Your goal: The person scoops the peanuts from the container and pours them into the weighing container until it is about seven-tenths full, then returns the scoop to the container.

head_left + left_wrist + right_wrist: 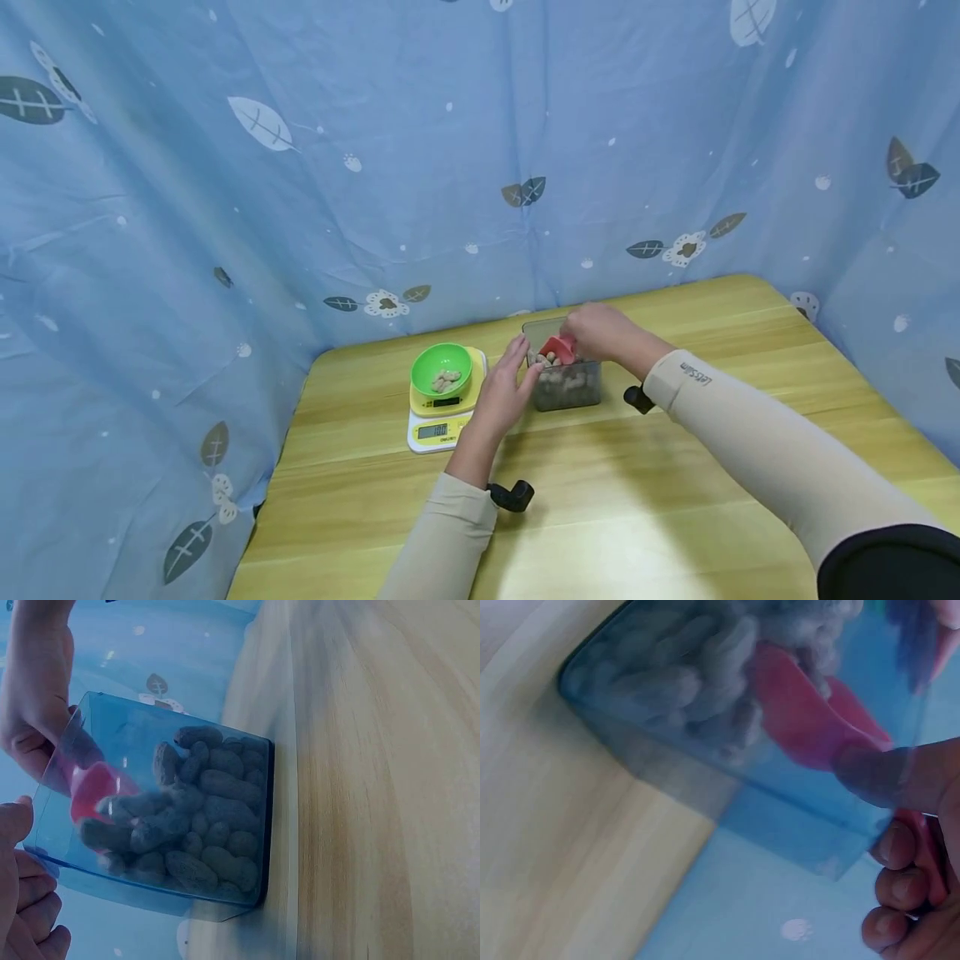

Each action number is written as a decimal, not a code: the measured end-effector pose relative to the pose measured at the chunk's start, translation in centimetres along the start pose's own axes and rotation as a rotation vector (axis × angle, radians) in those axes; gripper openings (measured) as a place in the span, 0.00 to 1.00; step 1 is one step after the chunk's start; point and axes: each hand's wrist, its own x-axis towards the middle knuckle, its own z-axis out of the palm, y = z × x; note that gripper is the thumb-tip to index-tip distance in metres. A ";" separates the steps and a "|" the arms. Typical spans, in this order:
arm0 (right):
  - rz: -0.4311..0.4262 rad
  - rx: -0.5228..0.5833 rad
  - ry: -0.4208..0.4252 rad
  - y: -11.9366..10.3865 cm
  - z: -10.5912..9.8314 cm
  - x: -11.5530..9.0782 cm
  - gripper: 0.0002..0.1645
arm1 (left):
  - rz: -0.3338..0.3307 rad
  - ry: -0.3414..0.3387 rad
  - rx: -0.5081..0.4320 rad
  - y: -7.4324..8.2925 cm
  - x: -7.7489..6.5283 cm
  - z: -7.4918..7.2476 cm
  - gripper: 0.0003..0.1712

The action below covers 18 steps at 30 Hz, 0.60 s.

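Head view: the table [337,467] fills the lower frame, and the box [566,396] stands upright on it near the middle. The box could slide or tip if the right hand [600,332] digs hard, because the left hand [501,392] just rests loose fingers at its left front corner. The scale [416,442], left of middle, could get bumped by the left hand, since they are so near. The right hand is wrapped round the handle of the red scoop [558,348], inside the box. An overfull or tilted scoop could drop nuts [202,870].

Only the head view shows the scale and the green bowl [429,367] on it, with a few nuts inside. The scale's number looks too blurry to read for sure. The left wrist view shows the box's nut pile through its wall. The right wrist view, lower right, best shows fingers curled on the handle.
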 end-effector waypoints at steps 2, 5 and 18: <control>0.014 0.014 -0.026 -0.3 -0.3 0.0 0.11 | 0.004 0.006 0.011 0.0 0.0 0.1 0.35; 0.043 0.048 -0.045 -0.5 -0.8 -0.2 0.10 | -0.007 0.011 0.012 0.0 0.0 0.0 0.34; 0.118 0.229 -0.041 1.1 -0.4 -1.1 0.07 | -0.017 0.006 -0.011 0.0 0.0 0.3 0.36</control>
